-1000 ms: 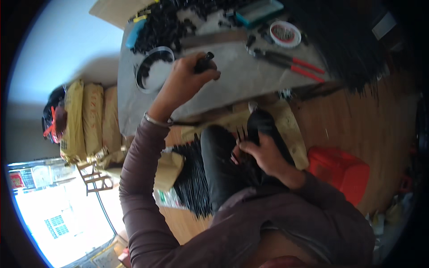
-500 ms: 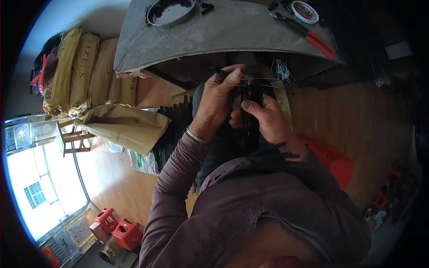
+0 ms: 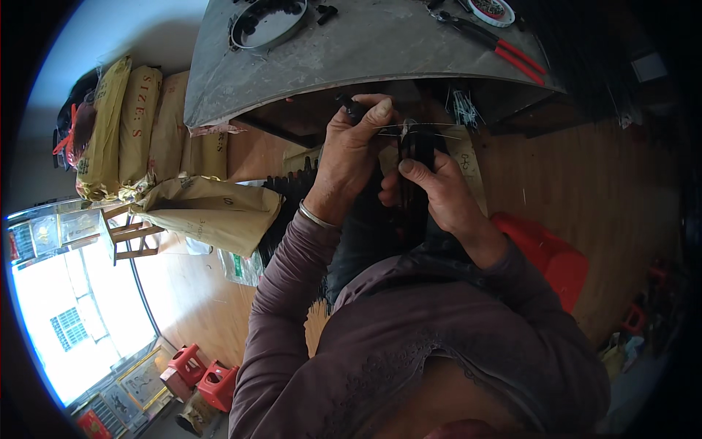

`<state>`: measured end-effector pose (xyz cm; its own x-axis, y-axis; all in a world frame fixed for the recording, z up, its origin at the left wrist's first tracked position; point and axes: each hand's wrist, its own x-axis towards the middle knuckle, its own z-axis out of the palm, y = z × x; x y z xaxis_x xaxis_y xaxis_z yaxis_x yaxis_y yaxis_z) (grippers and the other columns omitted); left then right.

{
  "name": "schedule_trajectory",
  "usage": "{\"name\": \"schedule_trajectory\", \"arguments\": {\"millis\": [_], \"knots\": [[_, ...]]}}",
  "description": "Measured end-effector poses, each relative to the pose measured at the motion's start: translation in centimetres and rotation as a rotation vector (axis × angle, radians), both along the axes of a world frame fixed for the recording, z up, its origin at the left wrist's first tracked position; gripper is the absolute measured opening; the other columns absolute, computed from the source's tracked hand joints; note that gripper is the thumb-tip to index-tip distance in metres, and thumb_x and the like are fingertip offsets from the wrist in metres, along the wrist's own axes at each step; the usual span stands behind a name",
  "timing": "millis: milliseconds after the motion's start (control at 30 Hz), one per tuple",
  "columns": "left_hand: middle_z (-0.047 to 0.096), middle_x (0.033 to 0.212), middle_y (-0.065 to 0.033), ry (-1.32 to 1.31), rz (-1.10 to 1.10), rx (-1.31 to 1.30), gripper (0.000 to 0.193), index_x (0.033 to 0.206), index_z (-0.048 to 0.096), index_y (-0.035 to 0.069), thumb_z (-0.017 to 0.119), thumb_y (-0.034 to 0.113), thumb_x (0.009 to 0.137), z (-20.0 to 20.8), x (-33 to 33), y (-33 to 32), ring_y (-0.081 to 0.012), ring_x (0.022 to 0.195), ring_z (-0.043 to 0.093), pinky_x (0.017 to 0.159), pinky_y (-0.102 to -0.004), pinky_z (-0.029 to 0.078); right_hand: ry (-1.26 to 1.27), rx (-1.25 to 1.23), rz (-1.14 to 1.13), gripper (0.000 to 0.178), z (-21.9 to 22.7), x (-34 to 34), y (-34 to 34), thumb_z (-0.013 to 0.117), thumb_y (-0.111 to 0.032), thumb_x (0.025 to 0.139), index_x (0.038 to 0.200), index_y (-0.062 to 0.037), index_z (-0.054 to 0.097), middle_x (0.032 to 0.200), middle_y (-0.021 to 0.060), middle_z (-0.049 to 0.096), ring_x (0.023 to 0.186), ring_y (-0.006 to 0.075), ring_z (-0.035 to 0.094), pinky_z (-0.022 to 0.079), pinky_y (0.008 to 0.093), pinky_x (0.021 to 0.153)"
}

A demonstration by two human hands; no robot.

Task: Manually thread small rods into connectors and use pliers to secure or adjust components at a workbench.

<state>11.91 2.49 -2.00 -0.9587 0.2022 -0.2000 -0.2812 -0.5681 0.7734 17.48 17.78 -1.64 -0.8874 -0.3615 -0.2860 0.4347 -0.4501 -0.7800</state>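
My left hand (image 3: 349,157) is closed, with a small black knobbed cylinder (image 3: 352,108) standing out between its fingers at the table's edge. My right hand (image 3: 442,190) wraps round a dark bundle of long black rods or strips (image 3: 419,146), its thumb lying across the front. Thin metal wires (image 3: 444,126) cross the top of this bundle and stick out to the right. The lower end of the bundle fades into the dark clothing over my lap. Whether the cylinder is joined to the bundle cannot be made out.
On the grey table (image 3: 322,62) are a round tray (image 3: 240,35) of black pieces, red-handled pliers (image 3: 504,51) and a white dish (image 3: 491,20) of small parts. Loose wires (image 3: 462,110) hang beneath. Sacks (image 3: 139,113) stand left; a red stool (image 3: 548,256) is at my right.
The view has shifted slightly, so the table sits higher. My hands stay close together; the black bundle's top and the crossing wires show more plainly now.
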Motion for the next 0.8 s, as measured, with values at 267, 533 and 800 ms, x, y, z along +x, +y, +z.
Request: {"name": "schedule_trajectory", "arguments": {"millis": [267,533,800], "knots": [[0.062,0.093,-0.0052,-0.009,-0.016,0.034,0.021,0.107,0.062,0.004,0.064,0.017,0.090,-0.4,-0.2,-0.5,-0.0155,0.082,0.060,0.070,-0.0303,0.051,0.006,-0.004,0.002,0.020,0.0,0.0,-0.2,0.057,-0.018,0.095,0.107,-0.0025,0.055,0.083,0.0126,0.065,0.073,0.0229,0.068,0.058,0.0357,0.069],[0.062,0.096,-0.0089,-0.005,-0.037,0.133,0.023,0.111,0.059,0.003,0.062,0.014,0.091,0.1,-0.1,-0.7,-0.0194,0.087,0.062,0.073,-0.0331,0.053,0.018,0.002,0.010,0.016,0.3,0.1,-0.5,0.057,-0.018,0.095,0.102,-0.0034,0.055,0.082,0.0124,0.065,0.072,0.0224,0.067,0.058,0.0355,0.068],[0.063,0.099,-0.0108,-0.013,0.017,0.059,0.018,0.107,0.058,0.002,0.060,0.012,0.092,1.5,0.4,-0.3,-0.0214,0.089,0.064,0.075,-0.0352,0.055,0.018,0.003,-0.012,0.019,0.0,0.2,-0.4,0.058,-0.018,0.094,0.106,-0.0033,0.055,0.083,0.0130,0.065,0.072,0.0226,0.067,0.058,0.0354,0.068]]}}
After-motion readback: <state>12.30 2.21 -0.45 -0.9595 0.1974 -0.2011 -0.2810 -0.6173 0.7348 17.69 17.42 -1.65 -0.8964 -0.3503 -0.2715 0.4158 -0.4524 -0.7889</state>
